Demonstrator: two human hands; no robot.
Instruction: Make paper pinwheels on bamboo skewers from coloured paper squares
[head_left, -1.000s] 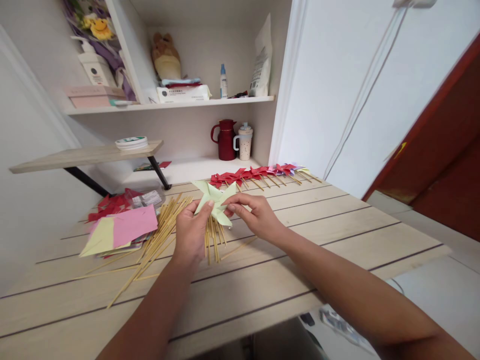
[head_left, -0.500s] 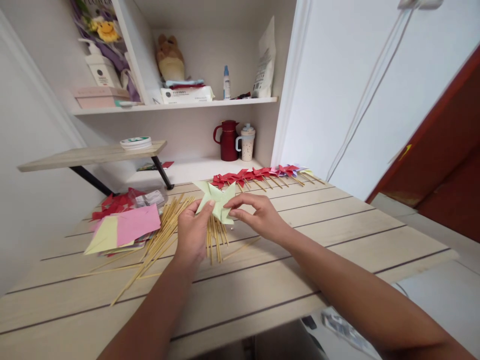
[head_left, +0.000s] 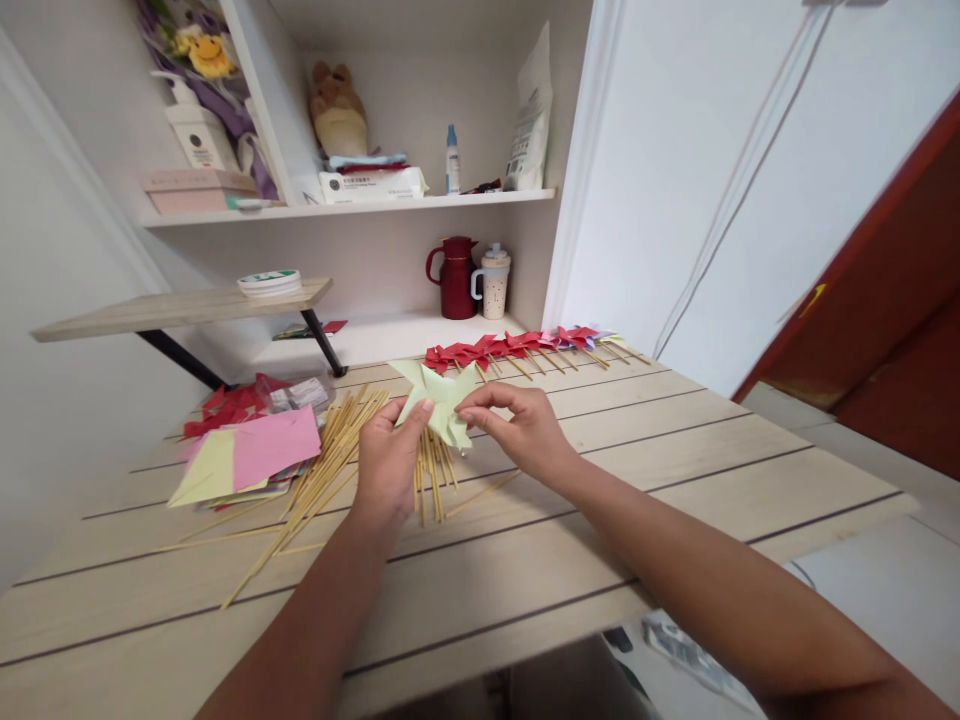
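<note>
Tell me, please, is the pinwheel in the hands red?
No, the pinwheel held by both hands is pale green; the red ones lie behind.

Matt pale-green paper pinwheel above thin bare wooden sticks; beneath them, a pale wood-grain table with a smooth, low-sheen finish.

This looks like a room in a home used for paper crafts. A wooden table stands against a white shelf alcove holding a stuffed toy, a red jug, a cup and tissues.
</note>
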